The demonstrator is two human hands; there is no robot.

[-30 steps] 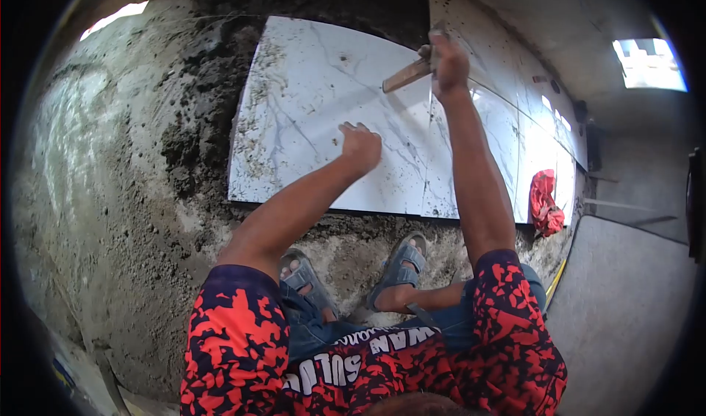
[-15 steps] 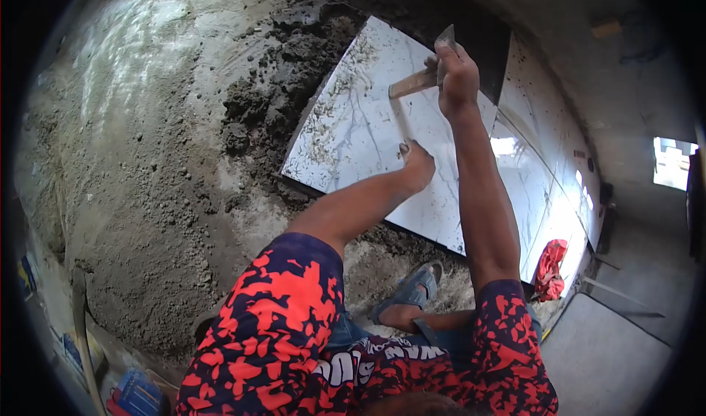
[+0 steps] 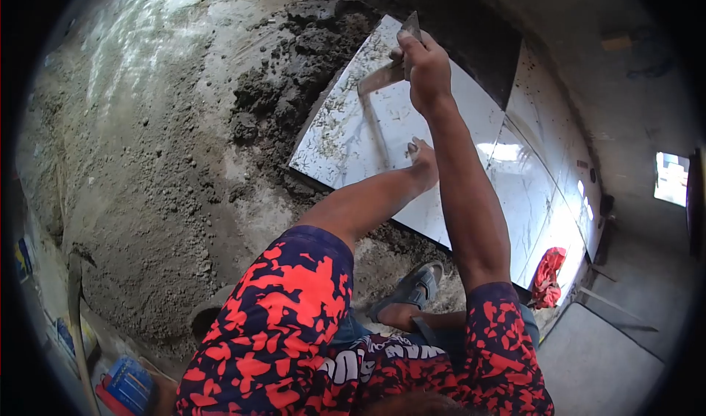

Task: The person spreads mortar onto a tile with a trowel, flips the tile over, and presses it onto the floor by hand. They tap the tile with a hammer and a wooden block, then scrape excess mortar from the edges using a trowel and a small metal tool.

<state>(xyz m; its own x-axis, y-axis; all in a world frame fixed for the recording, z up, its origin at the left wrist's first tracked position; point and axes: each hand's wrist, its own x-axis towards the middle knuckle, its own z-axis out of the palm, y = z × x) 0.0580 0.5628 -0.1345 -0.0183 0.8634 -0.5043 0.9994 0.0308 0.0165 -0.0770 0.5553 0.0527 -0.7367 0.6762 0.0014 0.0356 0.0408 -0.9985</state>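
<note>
My right hand (image 3: 426,67) is closed around the metal blade end of a trowel (image 3: 381,78). The tool's wooden handle points down and left, over the upper left part of a white marble-patterned tile (image 3: 353,140). Crumbs of mortar are scattered on that tile's left side. My left hand (image 3: 423,162) is low over the tile's middle, apparently resting on it, partly covered by my right forearm. Its visible fingertips look slightly apart, with nothing in them. Dark wet mortar (image 3: 261,100) lies along the tile's left edge.
More tiles (image 3: 544,144) adjoin on the right, with a red crumpled bag (image 3: 548,276) on them. A large heap of grey sand mix (image 3: 140,247) spreads at left. A long-handled tool (image 3: 76,306) and a blue packet (image 3: 131,383) are at lower left. My sandaled foot (image 3: 408,298) is beside the tile.
My right hand has moved left and slightly up with the trowel, its handle shifting toward the tile's left side. The left hand stays about the same place, now more covered by the right arm.
</note>
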